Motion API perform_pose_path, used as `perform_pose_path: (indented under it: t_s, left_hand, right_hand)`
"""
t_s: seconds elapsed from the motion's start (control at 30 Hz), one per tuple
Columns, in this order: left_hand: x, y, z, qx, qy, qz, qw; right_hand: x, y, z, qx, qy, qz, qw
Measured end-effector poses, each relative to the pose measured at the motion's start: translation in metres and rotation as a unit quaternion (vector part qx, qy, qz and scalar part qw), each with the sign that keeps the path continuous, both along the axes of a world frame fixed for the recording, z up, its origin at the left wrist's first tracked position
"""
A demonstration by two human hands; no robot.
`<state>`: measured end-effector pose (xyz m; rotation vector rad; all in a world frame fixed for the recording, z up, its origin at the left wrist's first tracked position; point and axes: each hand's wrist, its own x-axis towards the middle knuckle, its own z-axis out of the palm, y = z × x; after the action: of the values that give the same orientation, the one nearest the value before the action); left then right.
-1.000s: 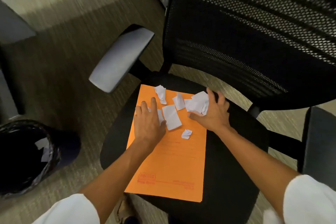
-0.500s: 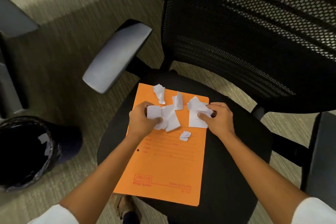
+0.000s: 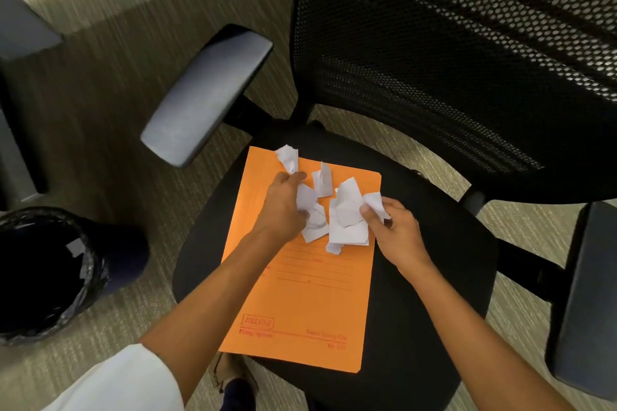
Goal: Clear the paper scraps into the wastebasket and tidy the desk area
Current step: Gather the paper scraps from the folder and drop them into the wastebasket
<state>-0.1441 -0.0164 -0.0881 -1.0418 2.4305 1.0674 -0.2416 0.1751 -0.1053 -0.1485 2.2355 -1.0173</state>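
Head view looks straight down on a black mesh-backed office chair (image 3: 467, 60), its backrest filling twelve to two o'clock and cut off by the top and right edges. Grey padded armrests sit at ten o'clock (image 3: 207, 97) and at four o'clock, the latter cropped by the frame. Flat on the black seat lies an orange paper file folder (image 3: 300, 304) with red print near its lower edge, too blurred to read. Over at eight o'clock stands a round black wastebasket with a crinkled liner (image 3: 96, 280), cut off at the left; inside it, one pale scrap (image 3: 75, 247) shows against the dark, and the rest of its depth is lost in shadow. Up on the folder's top end, white torn paper scraps (image 3: 322, 182) are bunched between both hands. Left hand (image 3: 283, 207) has fingers curled round a crumpled wad and pinches another scrap at its top. Right hand (image 3: 397, 230) clutches a bigger bundle. How many pieces each holds is hard to tell.
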Motion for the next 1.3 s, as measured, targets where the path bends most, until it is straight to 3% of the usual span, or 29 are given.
perform_pose_path:
  t_s: [0.2, 0.37, 0.63, 0.83, 1.07, 1.17, 1.3]
  left_hand:
    - [0.003, 0.011, -0.002, -0.042, -0.002, -0.077, 0.996]
    - [0.003, 0.011, -0.004, -0.045, -0.025, -0.074, 0.996]
    - [0.002, 0.011, -0.003, 0.001, -0.041, -0.052, 0.998]
    - [0.006, 0.005, -0.003, 0.115, -0.044, -0.018, 0.992]
    - [0.020, -0.006, 0.002, 0.264, 0.016, 0.071, 0.962]
    - [0.023, -0.006, 0.005, 0.316, 0.031, 0.111, 0.942]
    - [0.027, -0.002, 0.007, 0.391, 0.026, 0.175, 0.903]
  right_hand:
    - [0.015, -0.004, 0.004, 0.013, 0.004, 0.085, 0.996]
    - [0.024, -0.008, 0.003, 0.012, 0.003, 0.119, 0.993]
    - [0.028, -0.018, -0.006, -0.012, 0.010, 0.087, 0.996]
    - [0.030, -0.019, -0.001, -0.059, 0.015, -0.022, 0.998]
    - [0.026, -0.007, 0.016, -0.176, -0.161, -0.216, 0.947]
    - [0.030, -0.013, 0.022, -0.220, -0.191, -0.189, 0.938]
    - [0.034, -0.035, 0.022, -0.157, -0.146, -0.056, 0.975]
